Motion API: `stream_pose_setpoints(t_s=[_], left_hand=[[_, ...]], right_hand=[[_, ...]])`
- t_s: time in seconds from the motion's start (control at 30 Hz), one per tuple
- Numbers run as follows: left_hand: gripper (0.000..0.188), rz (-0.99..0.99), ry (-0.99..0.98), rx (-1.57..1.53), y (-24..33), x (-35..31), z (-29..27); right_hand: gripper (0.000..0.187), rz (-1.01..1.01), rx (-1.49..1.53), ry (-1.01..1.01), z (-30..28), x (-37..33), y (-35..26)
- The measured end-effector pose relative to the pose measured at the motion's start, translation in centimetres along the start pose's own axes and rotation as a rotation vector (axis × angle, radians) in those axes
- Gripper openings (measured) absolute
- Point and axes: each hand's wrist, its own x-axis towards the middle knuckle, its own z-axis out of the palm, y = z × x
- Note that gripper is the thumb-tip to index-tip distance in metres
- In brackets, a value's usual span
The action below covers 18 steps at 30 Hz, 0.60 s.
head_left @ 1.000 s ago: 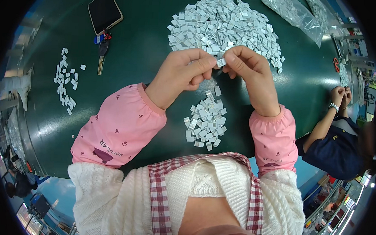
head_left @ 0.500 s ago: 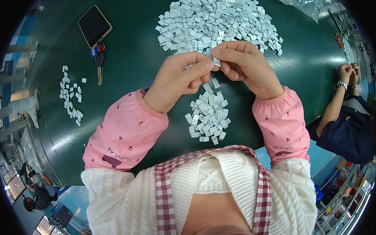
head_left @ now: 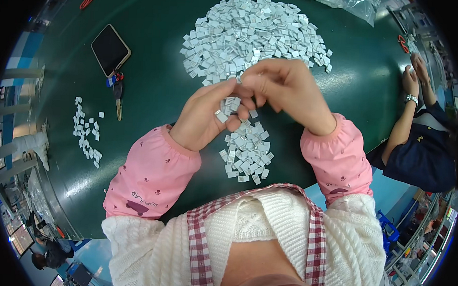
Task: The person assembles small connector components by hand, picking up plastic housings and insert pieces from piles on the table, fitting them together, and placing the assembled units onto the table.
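My left hand [head_left: 197, 114] is curled, palm partly up, around several small white square pieces [head_left: 231, 105] with striped contacts on one face. Thumb and fingers of my right hand [head_left: 289, 89] are pinched together right at the left fingertips; what they hold, if anything, is too blurred to make out. Beneath the hands, nearer my body, lies a small heap [head_left: 249, 153] of the same squares. Beyond them spreads a much larger pile [head_left: 253, 35] of these pieces.
A dark-screened phone [head_left: 111, 50] and a bunch of keys [head_left: 118, 94] lie on the green table [head_left: 156, 55] at the left. Scattered white squares [head_left: 87, 133] lie nearer. Red-handled tools [head_left: 87, 1] and a plastic bag [head_left: 352, 5] sit far off. A co-worker's arm [head_left: 404, 119] is at the right.
My left hand has turned and opened enough to show several squares in its palm. The right hand has shifted slightly left and nearer, still pinched. The whole view has tilted a little.
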Motion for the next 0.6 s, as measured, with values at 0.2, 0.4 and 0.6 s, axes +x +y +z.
stream_pose_setpoints(t_s=[0.2,0.4,0.6], left_hand=[[0.027,0.017,-0.048,0.019,0.0,0.1,-1.6],[0.026,0.002,-0.091,0.012,0.0,-0.1,-1.9],[0.025,0.012,-0.099,0.024,0.2,-0.2,-2.0]], right_hand=[[0.010,-0.221,-0.413,0.455,-4.8,2.5,1.8],[0.011,-0.326,-0.738,0.406,-4.3,2.7,3.7],[0.010,-0.322,-0.908,0.468,-3.9,2.9,3.5]])
